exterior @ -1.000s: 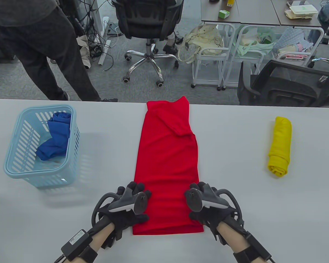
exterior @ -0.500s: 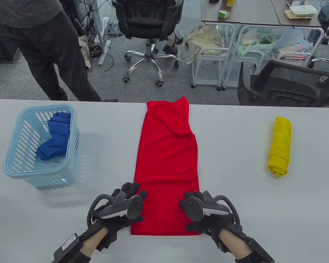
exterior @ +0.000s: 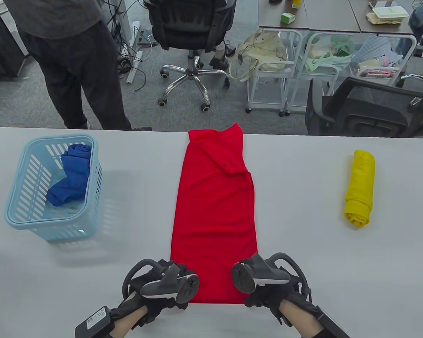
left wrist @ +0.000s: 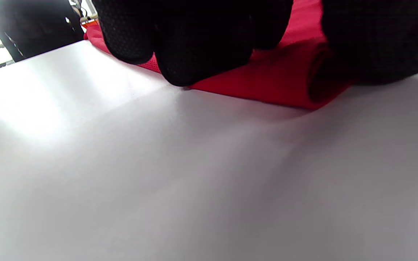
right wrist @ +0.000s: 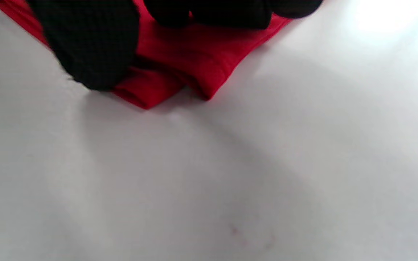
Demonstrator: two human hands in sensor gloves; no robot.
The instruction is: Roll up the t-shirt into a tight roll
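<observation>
1. Your left hand (exterior: 162, 287) and right hand (exterior: 268, 285) sit on the near corners of the red t-shirt (exterior: 213, 211), which lies folded in a long strip down the grey table (exterior: 303, 246).
2. To your left, a light blue basket (exterior: 24, 218) holds a blue cloth (exterior: 72, 174).
3. To your right lies a yellow roll (exterior: 360, 188), well apart from the shirt.

Table view high, facing forward-down; both wrist views low, close, sharing the red t-shirt (exterior: 214, 197) hem.
</observation>
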